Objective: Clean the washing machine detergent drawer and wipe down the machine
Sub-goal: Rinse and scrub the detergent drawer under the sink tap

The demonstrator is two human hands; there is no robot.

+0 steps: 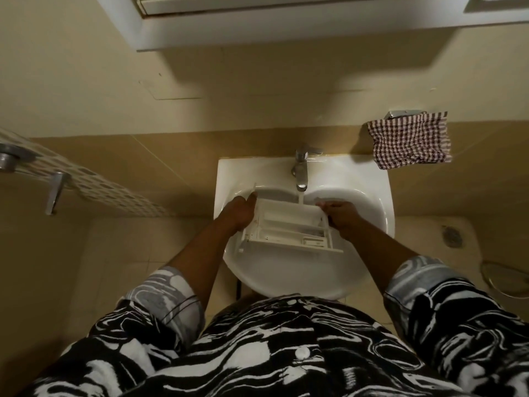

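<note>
Over sink (229,179), between grips: drawer (286,227) under tap (300,170). Left grip (240,210) and right grip (340,214) each clasp one end. Best tilt so water (301,197) sweeps every compartment.

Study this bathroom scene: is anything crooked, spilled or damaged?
Only the checked cloth, right of the tap: it hangs bunched and lopsided from its holder. The drawer under the tap looks intact.
</note>
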